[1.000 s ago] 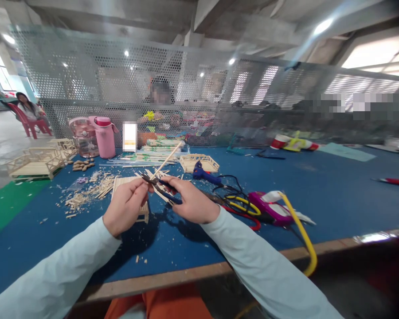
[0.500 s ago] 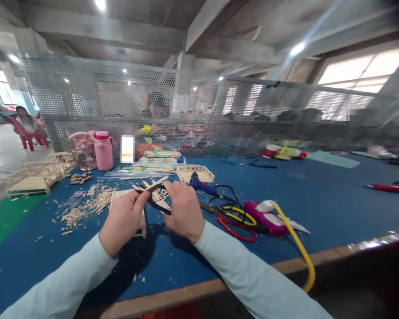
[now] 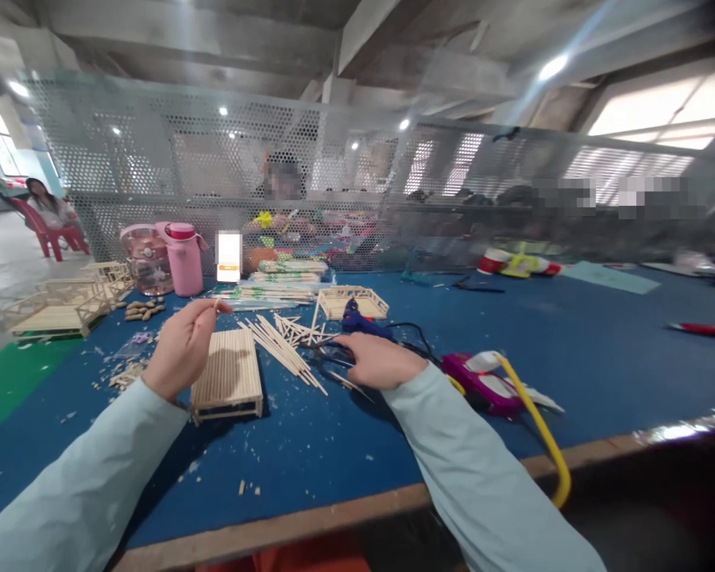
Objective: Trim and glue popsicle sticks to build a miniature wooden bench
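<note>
My left hand point(image 3: 183, 347) is closed in a pinch on a short wooden stick point(image 3: 217, 305), left of and slightly above a small slatted stick platform point(image 3: 229, 369). To the right, my right hand point(image 3: 381, 360) has its fingers on the handles of dark cutting pliers point(image 3: 334, 350), low over the table. Loose wooden sticks point(image 3: 281, 349) lie fanned out between the platform and the pliers. Behind my right hand is a blue glue gun point(image 3: 357, 318).
Stick models point(image 3: 59, 318) and peanuts point(image 3: 144, 308) sit at the left, near a pink bottle point(image 3: 184, 262). A stick tray point(image 3: 353, 303) and stick bundles point(image 3: 289, 274) lie behind. A purple tool point(image 3: 482, 389) with a yellow strap is at the right. A person sits far left.
My hands have moved apart, the left one leftward with a short stick, the right one rightward and down with the pliers. The platform and loose sticks are now uncovered.
</note>
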Tool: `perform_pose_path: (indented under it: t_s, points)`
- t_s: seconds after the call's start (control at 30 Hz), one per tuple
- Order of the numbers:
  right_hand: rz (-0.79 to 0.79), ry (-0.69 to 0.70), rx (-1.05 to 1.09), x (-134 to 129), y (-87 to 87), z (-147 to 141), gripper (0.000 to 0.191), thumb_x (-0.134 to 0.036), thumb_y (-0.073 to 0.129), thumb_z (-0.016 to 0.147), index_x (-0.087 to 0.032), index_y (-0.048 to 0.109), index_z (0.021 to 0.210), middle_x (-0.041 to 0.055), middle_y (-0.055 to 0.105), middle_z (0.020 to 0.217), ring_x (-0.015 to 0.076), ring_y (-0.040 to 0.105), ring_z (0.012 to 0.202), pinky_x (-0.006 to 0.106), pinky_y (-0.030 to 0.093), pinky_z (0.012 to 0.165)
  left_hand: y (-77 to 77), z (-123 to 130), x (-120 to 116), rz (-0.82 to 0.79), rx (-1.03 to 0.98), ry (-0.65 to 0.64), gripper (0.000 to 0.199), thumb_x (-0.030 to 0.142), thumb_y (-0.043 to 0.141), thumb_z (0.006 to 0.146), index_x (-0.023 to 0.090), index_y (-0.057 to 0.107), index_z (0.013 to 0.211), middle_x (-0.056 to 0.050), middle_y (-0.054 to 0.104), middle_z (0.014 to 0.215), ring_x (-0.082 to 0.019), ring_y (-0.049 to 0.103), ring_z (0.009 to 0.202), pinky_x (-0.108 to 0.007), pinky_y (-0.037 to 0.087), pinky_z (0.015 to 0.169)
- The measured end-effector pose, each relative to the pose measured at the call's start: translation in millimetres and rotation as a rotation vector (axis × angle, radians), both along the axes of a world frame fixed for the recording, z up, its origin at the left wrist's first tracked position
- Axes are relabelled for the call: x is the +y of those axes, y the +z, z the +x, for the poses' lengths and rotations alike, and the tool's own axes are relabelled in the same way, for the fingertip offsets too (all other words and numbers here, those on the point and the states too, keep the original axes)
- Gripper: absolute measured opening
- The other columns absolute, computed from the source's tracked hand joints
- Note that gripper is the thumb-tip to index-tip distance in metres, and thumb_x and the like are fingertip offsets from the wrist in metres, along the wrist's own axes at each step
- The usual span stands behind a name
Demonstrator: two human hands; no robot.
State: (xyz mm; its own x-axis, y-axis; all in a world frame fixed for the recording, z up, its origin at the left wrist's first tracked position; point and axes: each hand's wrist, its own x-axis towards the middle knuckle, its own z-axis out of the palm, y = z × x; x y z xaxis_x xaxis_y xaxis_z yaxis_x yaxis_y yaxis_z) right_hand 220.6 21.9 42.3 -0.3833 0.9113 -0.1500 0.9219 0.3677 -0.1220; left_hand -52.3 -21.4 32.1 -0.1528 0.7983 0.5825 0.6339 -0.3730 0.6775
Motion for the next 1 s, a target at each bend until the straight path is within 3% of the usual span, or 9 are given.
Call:
perform_pose_path:
  t_s: [0.1,0.23,0.37,0.57,0.67,0.77,0.83,0.93,1.0]
  points:
    - [0.03,-0.021,-0.115,-3,-4.2,-4,0.077,-0.021,0.055,0.059,-0.016,0.038,0.134,0.0193,0.049,0.125,0.0355,0.045,0.113,0.051,0.033,0.09,-3.7,1,6,-0.034,0.131,0.039,0.042,0.034,0.038,0.08,0.013,0.062,0.107,-0.005,0.065,0.078,-0.018,0.057,0.068,-0.027,0.044,0.063]
    - [-0.045,-0.018,-0.07,-5,1.1,-4,0.083,-0.022,0.054,0.06,-0.023,0.028,0.139,0.014,0.043,0.134,0.0348,0.039,0.122,0.058,0.022,0.097,-6.8,0,8,-0.07,0.155,0.076,0.046,0.042,0.04,0.081,0.016,0.062,0.111,-0.004,0.069,0.08,-0.019,0.06,0.07,-0.027,0.045,0.066]
    - [-0.104,0.022,-0.037,-9,8.4,-1,0.081,-0.021,0.056,0.059,-0.023,0.034,0.137,0.0105,0.047,0.133,0.0326,0.045,0.118,0.049,0.028,0.098,-6.6,-1,7,-0.102,0.158,0.119,0.043,0.042,0.035,0.083,0.017,0.066,0.101,-0.004,0.07,0.082,-0.02,0.06,0.075,-0.026,0.044,0.067]
    - [-0.162,0.117,0.155,-7,9.1,10,0.083,-0.018,0.059,0.057,-0.016,0.035,0.136,0.01,0.056,0.123,0.024,0.056,0.105,0.028,0.043,0.084,-5.4,2,6,-0.127,0.199,0.099,0.039,0.034,0.034,0.083,0.014,0.064,0.098,-0.004,0.067,0.071,-0.018,0.058,0.063,-0.025,0.042,0.059]
    - [-0.005,0.043,0.227,2,-1.3,5,0.072,-0.025,0.062,0.061,-0.017,0.043,0.13,0.0099,0.055,0.124,0.0238,0.055,0.106,0.03,0.042,0.085,-8.3,2,8,-0.131,0.189,0.044,0.038,0.039,0.04,0.081,0.016,0.066,0.098,-0.004,0.07,0.074,-0.018,0.06,0.066,-0.026,0.044,0.063]
    - [0.236,-0.161,0.131,17,-20.6,-12,0.059,-0.041,0.061,0.067,-0.018,0.052,0.12,0.0145,0.057,0.117,0.03,0.054,0.104,0.041,0.039,0.084,-13.0,1,10,-0.111,0.215,0.03,0.034,0.041,0.048,0.079,0.018,0.07,0.09,-0.007,0.072,0.082,-0.02,0.062,0.073,-0.028,0.045,0.066]
    - [0.326,-0.214,0.067,25,-33.2,-25,0.059,-0.05,0.06,0.067,-0.016,0.055,0.115,0.0179,0.058,0.113,0.0331,0.053,0.102,0.045,0.038,0.081,-15.8,0,12,-0.083,0.271,0.032,0.032,0.039,0.05,0.078,0.017,0.071,0.086,-0.008,0.071,0.081,-0.02,0.062,0.073,-0.028,0.045,0.066]
    - [0.446,-0.119,0.137,29,-40.6,-41,0.066,-0.058,0.057,0.068,-0.014,0.053,0.117,0.0204,0.051,0.122,0.0347,0.046,0.112,0.049,0.034,0.085,-17.7,-3,14,-0.063,0.349,0.007,0.032,0.039,0.049,0.08,0.018,0.072,0.087,-0.008,0.071,0.078,-0.019,0.062,0.069,-0.028,0.044,0.065]
    - [0.541,0.03,0.305,25,-36.6,-49,0.056,-0.054,0.049,0.079,-0.014,0.052,0.119,0.0171,0.052,0.123,0.0291,0.044,0.115,0.045,0.031,0.09,-17.3,-3,13,-0.075,0.381,-0.041,0.033,0.042,0.048,0.081,0.02,0.072,0.086,-0.007,0.072,0.08,-0.019,0.063,0.069,-0.027,0.044,0.065]
